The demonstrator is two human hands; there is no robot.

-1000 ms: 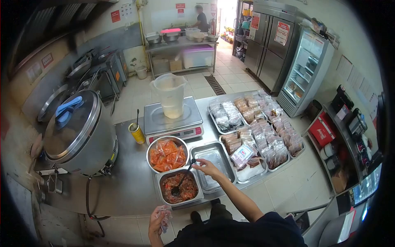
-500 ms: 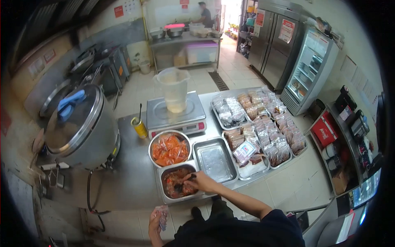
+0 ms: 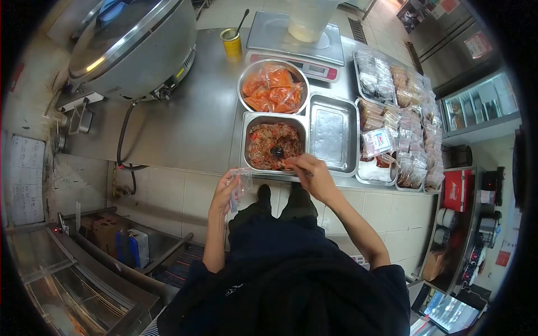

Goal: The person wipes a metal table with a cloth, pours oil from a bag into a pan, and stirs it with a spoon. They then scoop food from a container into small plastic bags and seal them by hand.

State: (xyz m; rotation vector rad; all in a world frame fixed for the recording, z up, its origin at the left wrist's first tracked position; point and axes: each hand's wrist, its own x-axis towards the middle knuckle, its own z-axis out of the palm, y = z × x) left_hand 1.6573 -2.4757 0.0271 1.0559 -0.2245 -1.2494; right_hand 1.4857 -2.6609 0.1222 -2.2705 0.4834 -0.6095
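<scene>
My left hand (image 3: 224, 190) is closed around a small clear plastic bag (image 3: 242, 182), held in front of the table edge. More bag film with bluish tints hangs below its fingers. My right hand (image 3: 314, 175) is pinched at the near right corner of a deep steel pan (image 3: 246, 134). A reddish-brown chopped food mix (image 3: 269, 137) with orange-red bits lies in that pan. In the mix rests the black head of a spoon (image 3: 277, 151), its handle running toward my right fingers, which mostly hide it.
Behind the pan is a steel bowl (image 3: 242, 84) of orange bagged portions; a shallow tray (image 3: 334, 131) sits to the right. Trays of packed bags (image 3: 409, 131) line the right side. A scale (image 3: 297, 42) with a jug, a yellow can (image 3: 231, 46) and a large cooker (image 3: 140, 50) stand further back.
The view has tipped down toward the table. My left hand has come up with the bag beside the pan. My right hand has drawn back from the mix to the pan's near corner.
</scene>
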